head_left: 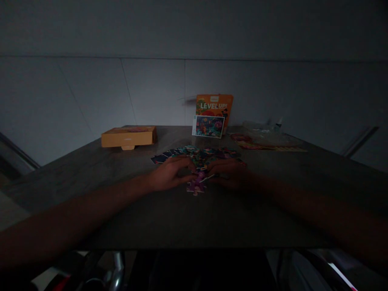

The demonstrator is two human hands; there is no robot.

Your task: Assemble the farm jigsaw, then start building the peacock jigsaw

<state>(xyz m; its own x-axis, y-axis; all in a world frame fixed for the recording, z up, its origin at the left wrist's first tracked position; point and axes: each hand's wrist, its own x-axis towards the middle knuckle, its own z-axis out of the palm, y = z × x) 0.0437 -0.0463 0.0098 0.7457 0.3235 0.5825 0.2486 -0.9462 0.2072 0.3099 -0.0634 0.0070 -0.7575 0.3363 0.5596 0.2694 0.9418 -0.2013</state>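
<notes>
Low on the tabletop, a few joined purple jigsaw pieces (196, 187) lie between my two hands. My left hand (171, 173) has its thumb and index finger curved round the left and far sides of these pieces, gripping them. From the other side, my right hand (228, 173) pinches a jigsaw piece (208, 178) that tilts up, its pale edge showing at the fingertips. Just beyond the hands spreads the dark, colourful rest of the puzzle (194, 151), partly hidden by my fingers. Dim light makes the fingertips hard to make out.
On the grey table (194, 226), an orange box (129, 137) sits back left. An orange "LEVEL UP!" box (228, 107) stands near the wall, with a picture card (209, 126) leaning before it. Back right are a printed sheet (273, 148) and clear plastic wrapping (263, 135).
</notes>
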